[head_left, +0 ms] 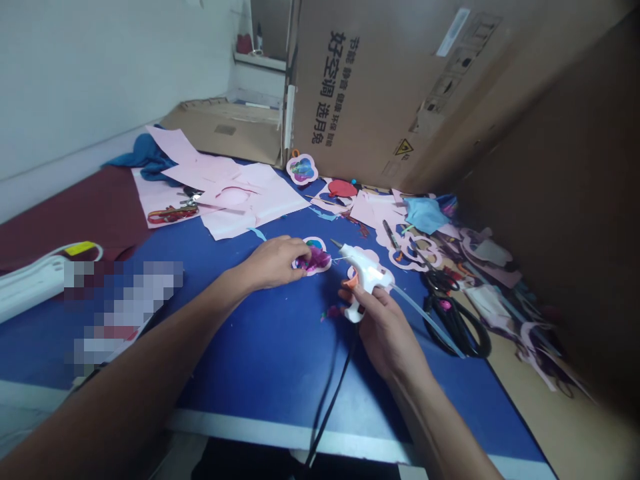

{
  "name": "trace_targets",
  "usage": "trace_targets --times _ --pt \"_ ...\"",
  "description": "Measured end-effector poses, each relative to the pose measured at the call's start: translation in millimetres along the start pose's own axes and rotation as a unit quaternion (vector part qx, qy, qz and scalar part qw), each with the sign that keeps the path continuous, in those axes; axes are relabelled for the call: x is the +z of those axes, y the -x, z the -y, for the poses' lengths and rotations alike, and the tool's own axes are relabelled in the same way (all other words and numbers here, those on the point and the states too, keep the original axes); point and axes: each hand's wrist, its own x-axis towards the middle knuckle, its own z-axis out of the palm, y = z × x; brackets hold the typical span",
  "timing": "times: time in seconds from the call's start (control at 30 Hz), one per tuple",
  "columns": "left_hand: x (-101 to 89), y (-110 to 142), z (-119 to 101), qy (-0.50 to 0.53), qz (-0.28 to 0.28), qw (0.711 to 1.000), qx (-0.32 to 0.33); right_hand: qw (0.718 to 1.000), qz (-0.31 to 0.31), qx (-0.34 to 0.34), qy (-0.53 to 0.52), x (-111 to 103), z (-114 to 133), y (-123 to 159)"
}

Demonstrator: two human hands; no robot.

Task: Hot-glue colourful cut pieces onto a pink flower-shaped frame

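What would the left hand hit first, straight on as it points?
The left hand would first meet the purple piece at its fingers; past that, likely the white glue gun in the right hand, though depth is unclear.

Clock centred on glue gun. 7–8 o'clock: open blue tabletop, passable between left forearm and black cord. 9: left hand and purple piece block. 4: black-handled scissors obstruct. 10: pink sheets, low-lying. 12–1: tall cardboard box bars passage.
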Motion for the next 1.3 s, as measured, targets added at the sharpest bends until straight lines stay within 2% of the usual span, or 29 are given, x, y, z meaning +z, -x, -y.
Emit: trace_targets --times 0.47,0.7,0.93,1.3 --pt "5.1 -0.5 7.1 -0.001 -0.007 0.999 0.031 1.0 0.001 0.003 -0.003 0.7 1.1 -1.3" --pt "8.1 -1.1 8.8 -0.006 -0.017 1.0 0.021 1.0 -0.003 0.003 -0.015 2.0 1.1 -1.6" --pt "10.4 -2.8 12.5 0.023 -0.029 0.999 0.008 0.989 0.053 0.085 -0.112 14.6 10.9 -5.1" --pt "10.4 -1.5 11.3 0.046 -0.028 0.998 -0.011 0.976 0.095 0.125 -0.151 35.9 1.6 -33.4"
